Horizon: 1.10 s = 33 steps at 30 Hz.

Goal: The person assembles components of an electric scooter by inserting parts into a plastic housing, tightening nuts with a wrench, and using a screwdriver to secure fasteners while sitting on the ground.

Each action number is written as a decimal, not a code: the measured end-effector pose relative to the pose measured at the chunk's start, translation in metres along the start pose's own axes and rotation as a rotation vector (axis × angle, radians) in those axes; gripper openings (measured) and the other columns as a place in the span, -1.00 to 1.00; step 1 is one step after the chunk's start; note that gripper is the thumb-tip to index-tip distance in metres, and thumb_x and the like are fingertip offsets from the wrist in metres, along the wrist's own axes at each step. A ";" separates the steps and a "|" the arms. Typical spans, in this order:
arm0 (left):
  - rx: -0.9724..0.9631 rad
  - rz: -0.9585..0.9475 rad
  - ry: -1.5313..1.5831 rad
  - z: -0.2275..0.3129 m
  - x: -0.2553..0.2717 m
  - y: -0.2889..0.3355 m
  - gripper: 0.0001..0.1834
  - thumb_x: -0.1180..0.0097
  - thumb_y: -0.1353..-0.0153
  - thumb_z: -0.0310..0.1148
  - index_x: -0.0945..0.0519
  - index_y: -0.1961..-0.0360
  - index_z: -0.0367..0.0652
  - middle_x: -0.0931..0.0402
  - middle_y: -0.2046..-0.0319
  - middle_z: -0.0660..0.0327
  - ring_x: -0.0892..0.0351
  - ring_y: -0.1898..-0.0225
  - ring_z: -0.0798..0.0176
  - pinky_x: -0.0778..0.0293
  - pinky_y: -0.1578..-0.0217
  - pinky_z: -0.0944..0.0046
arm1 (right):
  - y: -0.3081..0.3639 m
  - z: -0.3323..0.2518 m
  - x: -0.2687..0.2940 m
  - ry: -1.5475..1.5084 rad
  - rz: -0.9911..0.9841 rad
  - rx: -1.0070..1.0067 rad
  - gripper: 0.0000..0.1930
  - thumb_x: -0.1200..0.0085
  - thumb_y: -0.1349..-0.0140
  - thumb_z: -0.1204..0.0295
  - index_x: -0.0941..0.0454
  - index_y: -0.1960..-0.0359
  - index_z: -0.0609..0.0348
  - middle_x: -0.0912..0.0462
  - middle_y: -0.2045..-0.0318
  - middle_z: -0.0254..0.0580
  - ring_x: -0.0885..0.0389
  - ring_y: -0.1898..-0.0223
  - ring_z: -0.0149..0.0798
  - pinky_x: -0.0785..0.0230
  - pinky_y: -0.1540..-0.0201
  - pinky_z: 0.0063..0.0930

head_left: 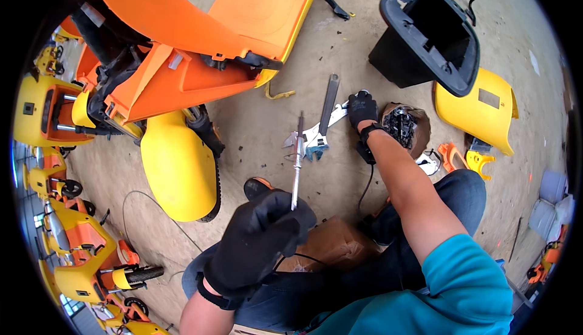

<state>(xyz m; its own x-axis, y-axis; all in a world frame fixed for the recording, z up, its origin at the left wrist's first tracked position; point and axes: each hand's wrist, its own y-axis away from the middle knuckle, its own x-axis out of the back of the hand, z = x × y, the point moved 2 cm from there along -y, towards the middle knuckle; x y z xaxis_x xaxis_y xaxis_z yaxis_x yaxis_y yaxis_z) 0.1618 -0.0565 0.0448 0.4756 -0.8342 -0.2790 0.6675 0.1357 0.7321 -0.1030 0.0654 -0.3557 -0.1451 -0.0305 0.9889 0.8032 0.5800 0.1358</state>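
My left hand (262, 238), in a black glove, is closed round the lower end of a slim silver metal rod (297, 171). The rod points up and away, and its far end looks darker. My right hand (362, 109), also gloved in black, is stretched forward with its fingers curled, beside several hand tools on the floor. What those fingers hold, if anything, is hidden. Touching or just left of them is the end of a silver wrench (339, 114). Next to it lie a long dark-handled tool (330, 104) and a tool with teal parts (316, 152).
An orange and yellow scooter (182, 171) stands at left, with more parked beyond it. A bag of small dark parts (402, 127) sits right of my right hand. Further right are a black bin-like housing (395, 59) and a yellow panel (480, 107). A brown package (340, 241) lies between my legs.
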 end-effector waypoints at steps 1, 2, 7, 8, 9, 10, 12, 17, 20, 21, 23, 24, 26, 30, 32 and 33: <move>0.023 -0.009 -0.034 0.002 0.000 -0.001 -0.82 -0.09 -0.30 -0.48 -0.58 0.10 -0.29 -0.53 0.42 0.32 -0.43 0.45 0.50 -0.39 0.37 0.46 | -0.001 0.000 -0.002 0.014 0.029 0.016 -0.81 -0.02 -0.23 0.35 -0.64 0.19 -0.04 -0.60 0.15 -0.05 -0.56 0.02 0.05 -0.48 0.11 -0.01; 0.027 -0.014 -0.070 0.004 0.001 0.000 -0.81 -0.10 -0.30 -0.48 -0.58 0.09 -0.30 -0.54 0.37 0.33 -0.46 0.38 0.49 -0.42 0.31 0.45 | -0.001 0.001 -0.003 0.029 0.059 0.022 -0.81 0.00 -0.20 0.34 -0.66 0.24 -0.03 -0.58 0.15 -0.12 -0.53 0.01 -0.03 -0.46 0.11 -0.10; -0.015 -0.046 -0.194 0.006 0.004 -0.002 -0.81 -0.12 -0.33 -0.46 -0.57 0.08 -0.29 -0.56 0.32 0.32 -0.48 0.29 0.49 -0.44 0.24 0.42 | 0.003 0.000 -0.003 0.070 -0.002 0.130 -0.83 -0.02 -0.21 0.36 -0.65 0.23 -0.04 -0.61 0.23 -0.15 -0.63 0.16 -0.03 -0.51 0.21 -0.13; -0.043 -0.053 -0.237 0.005 0.005 -0.002 -0.81 -0.12 -0.33 -0.46 -0.57 0.07 -0.29 -0.56 0.32 0.32 -0.48 0.28 0.49 -0.45 0.23 0.42 | 0.003 -0.002 0.000 0.071 -0.019 0.139 -0.82 -0.02 -0.22 0.37 -0.64 0.20 -0.04 -0.62 0.27 -0.15 -0.66 0.20 -0.03 -0.52 0.23 -0.13; -0.094 -0.070 -0.243 0.005 0.005 -0.002 -0.81 -0.12 -0.34 -0.45 -0.57 0.07 -0.29 -0.56 0.32 0.31 -0.49 0.29 0.49 -0.45 0.23 0.41 | 0.002 -0.004 0.004 0.037 -0.014 0.126 -0.82 -0.02 -0.22 0.37 -0.63 0.19 -0.04 -0.63 0.27 -0.13 -0.66 0.21 0.00 -0.53 0.22 -0.12; -0.148 -0.082 -0.242 0.004 0.004 -0.003 -0.80 -0.11 -0.35 -0.44 -0.56 0.06 -0.29 -0.56 0.32 0.30 -0.49 0.30 0.49 -0.45 0.24 0.41 | 0.001 -0.004 0.010 0.007 -0.008 0.112 -0.81 -0.02 -0.23 0.38 -0.63 0.17 -0.03 -0.64 0.28 -0.10 -0.67 0.22 0.02 -0.53 0.22 -0.12; -0.213 -0.090 -0.263 0.001 0.003 -0.002 -0.79 -0.09 -0.37 -0.42 -0.54 0.03 -0.29 -0.56 0.32 0.26 -0.50 0.33 0.46 -0.46 0.27 0.41 | -0.007 -0.003 0.027 -0.087 -0.027 0.059 -0.80 0.01 -0.28 0.37 -0.59 0.12 0.00 -0.69 0.31 0.00 -0.69 0.20 0.01 -0.55 0.17 -0.10; -0.189 -0.111 -0.140 -0.004 -0.003 0.003 -0.75 -0.01 -0.36 -0.46 -0.51 -0.02 -0.29 -0.54 0.32 0.21 -0.50 0.39 0.43 -0.46 0.40 0.43 | -0.026 -0.016 0.098 -0.410 -0.169 0.083 -0.73 0.03 -0.31 0.20 -0.59 0.18 0.10 -0.69 0.34 0.10 -0.67 0.22 0.13 -0.50 0.12 -0.05; -0.268 -0.107 -0.198 -0.010 -0.001 0.005 -0.71 -0.02 -0.34 -0.43 -0.51 -0.04 -0.28 -0.59 0.25 0.16 -0.56 0.34 0.40 -0.52 0.31 0.39 | -0.017 -0.027 0.164 -0.485 -0.196 0.167 -0.71 0.01 -0.28 0.22 -0.61 0.19 0.16 -0.68 0.25 0.16 -0.65 0.19 0.19 -0.46 0.10 -0.03; -0.292 -0.111 -0.210 -0.013 0.001 0.005 -0.72 -0.02 -0.34 -0.42 -0.51 -0.04 -0.28 -0.59 0.24 0.16 -0.57 0.33 0.40 -0.53 0.28 0.39 | -0.009 -0.033 0.186 -0.539 -0.213 0.189 -0.71 0.00 -0.27 0.22 -0.60 0.19 0.17 -0.68 0.27 0.13 -0.65 0.21 0.15 -0.46 0.12 -0.06; -0.354 -0.124 -0.233 -0.021 0.003 0.003 -0.72 -0.04 -0.34 -0.41 -0.52 -0.03 -0.28 -0.60 0.22 0.16 -0.58 0.30 0.40 -0.54 0.23 0.38 | 0.010 -0.047 0.231 -0.652 -0.260 0.220 -0.71 -0.03 -0.27 0.22 -0.60 0.19 0.18 -0.69 0.31 0.09 -0.67 0.26 0.07 -0.47 0.15 -0.12; -0.394 -0.129 -0.246 -0.024 0.004 0.001 -0.74 -0.06 -0.34 -0.41 -0.53 0.00 -0.29 -0.59 0.24 0.19 -0.57 0.29 0.42 -0.53 0.21 0.39 | 0.025 -0.053 0.252 -0.748 -0.340 0.183 -0.69 -0.08 -0.28 0.16 -0.61 0.21 0.18 -0.64 0.47 -0.13 -0.60 0.42 -0.23 -0.44 0.29 -0.30; -0.391 -0.136 -0.266 -0.032 0.006 -0.004 -0.76 -0.07 -0.34 -0.42 -0.54 0.02 -0.28 -0.58 0.26 0.21 -0.55 0.30 0.43 -0.53 0.22 0.40 | 0.069 -0.063 0.291 -0.996 -0.422 0.200 -0.63 -0.06 -0.37 0.06 -0.64 0.25 0.14 -0.37 0.61 -0.51 -0.29 0.56 -0.58 -0.17 0.51 -0.58; -0.433 -0.154 -0.323 -0.046 0.002 -0.009 -0.83 -0.06 -0.29 -0.46 -0.56 0.12 -0.27 -0.53 0.37 0.28 -0.51 0.38 0.45 -0.49 0.33 0.42 | 0.155 -0.073 0.347 -1.489 -0.621 0.153 -0.72 0.10 -0.51 0.19 -0.52 0.12 0.14 -0.26 0.57 -0.55 -0.16 0.60 -0.61 0.00 0.57 -0.66; -0.557 -0.106 -0.546 -0.052 -0.002 -0.007 -0.86 -0.07 -0.22 -0.45 -0.59 0.26 -0.29 -0.61 0.47 0.12 -0.59 0.45 0.31 -0.50 0.37 0.31 | 0.181 -0.072 0.364 -1.483 -0.559 0.236 -0.62 0.12 -0.52 0.22 -0.40 -0.21 0.17 -0.24 0.49 -0.51 -0.14 0.59 -0.64 0.01 0.56 -0.74; -0.491 -0.139 -0.524 -0.057 -0.003 -0.006 -0.84 -0.11 -0.16 -0.43 -0.60 0.26 -0.27 -0.62 0.45 0.08 -0.62 0.42 0.22 -0.51 0.34 0.24 | 0.189 -0.071 0.369 -1.603 -0.594 0.207 -0.58 0.12 -0.52 0.23 -0.35 -0.28 0.18 -0.23 0.47 -0.50 -0.13 0.59 -0.65 0.01 0.55 -0.76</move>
<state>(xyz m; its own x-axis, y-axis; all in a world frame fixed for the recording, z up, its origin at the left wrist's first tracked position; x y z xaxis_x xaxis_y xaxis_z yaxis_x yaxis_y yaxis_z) 0.1892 -0.0242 0.0055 0.1131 -0.9907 0.0751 0.9402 0.1312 0.3145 0.0356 0.1061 0.0388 -0.8617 0.4423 -0.2487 0.3672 0.8819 0.2957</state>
